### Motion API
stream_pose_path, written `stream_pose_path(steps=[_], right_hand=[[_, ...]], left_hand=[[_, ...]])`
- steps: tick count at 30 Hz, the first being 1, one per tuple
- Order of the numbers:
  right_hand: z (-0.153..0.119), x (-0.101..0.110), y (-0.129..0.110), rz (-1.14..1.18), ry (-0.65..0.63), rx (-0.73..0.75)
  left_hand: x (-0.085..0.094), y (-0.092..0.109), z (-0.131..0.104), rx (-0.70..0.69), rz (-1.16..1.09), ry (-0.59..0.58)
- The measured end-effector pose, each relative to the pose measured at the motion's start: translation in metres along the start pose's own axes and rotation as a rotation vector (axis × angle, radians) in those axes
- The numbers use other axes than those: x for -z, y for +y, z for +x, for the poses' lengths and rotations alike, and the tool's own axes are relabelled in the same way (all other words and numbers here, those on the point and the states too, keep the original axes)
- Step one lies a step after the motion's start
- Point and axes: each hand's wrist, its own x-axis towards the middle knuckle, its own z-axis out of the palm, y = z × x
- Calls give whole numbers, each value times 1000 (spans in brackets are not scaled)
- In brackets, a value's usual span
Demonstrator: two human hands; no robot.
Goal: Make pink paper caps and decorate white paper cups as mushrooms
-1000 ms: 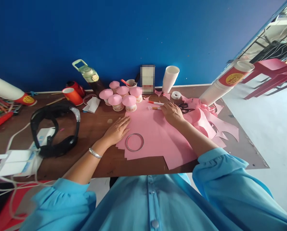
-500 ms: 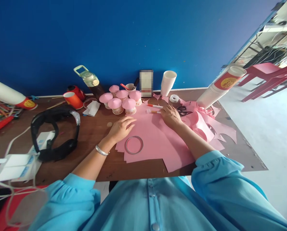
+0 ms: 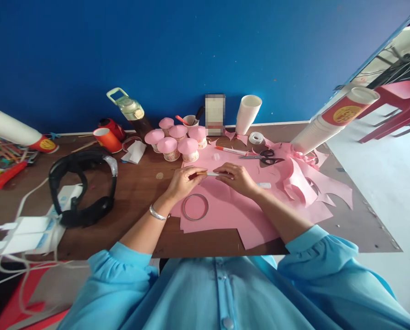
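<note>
Slim white-and-tan pen (image 3: 212, 174) held level between the hands, above flat pink paper sheets (image 3: 222, 204). Left hand (image 3: 183, 184) pinched on its tan end; right hand (image 3: 240, 178) closed on the white end. Step looks like working at the pen's ends, perhaps a cap; too small to tell. Next move probably calls for steady opposed grips. Thin silver metal ring (image 3: 208, 208) lies bodyward of left hand; black-handled metal scissors (image 3: 260, 157) beyond right hand.

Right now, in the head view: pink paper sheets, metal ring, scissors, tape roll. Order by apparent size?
1. Pink paper sheets
2. Scissors and metal ring: unsure; scissors span wider, ring taller and nearer the camera
3. Tape roll
</note>
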Motion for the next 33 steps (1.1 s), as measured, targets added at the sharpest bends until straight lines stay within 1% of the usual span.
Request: stream_pose_path(steps=[2,4,6,7,10,12,14,16,18,19,21,22,25,26,27,28,30,33], right_hand=[[1,0,0,255,10,-180],[3,0,-1,511,42,-302],[4,0,0,693,136,-343],[5,1,2,745,191,-348],[8,9,9,795,325,-336],[11,16,16,805,409,-314],[15,21,21,789,418,-306],[21,25,24,758,379,-291],[28,27,25,723,353,-263],[30,29,25,708,358,-248],[33,35,24,692,388,-235],[33,38,23,693,407,-237],[29,45,20,715,444,-267],[27,46,19,719,452,-279],[24,47,17,720,456,-291],[22,48,15,715,455,-302],[17,47,8,700,438,-320],[11,45,-6,681,399,-349]], left_hand=[[2,1,-2,61,-57,-15],[5,2,-2,101,-100,-43],[9,2,-2,121,-110,-51],[12,0,-2,129,-107,-40],[22,-13,-3,168,-73,39],[28,-25,-5,163,24,76],[32,-35,-7,104,163,52],[34,-38,-8,49,291,2],[33,-31,-9,18,391,-33],[32,-24,-10,4,434,-43],[26,-4,-15,-43,507,-77],[21,8,-21,-86,538,-116],[0,43,-49,-271,568,-335],[-7,52,-60,-303,582,-390],[-15,59,-71,-327,592,-421],[-21,63,-81,-342,604,-440],[-28,64,-97,-352,621,-444],[-31,52,-110,-346,627,-419]])
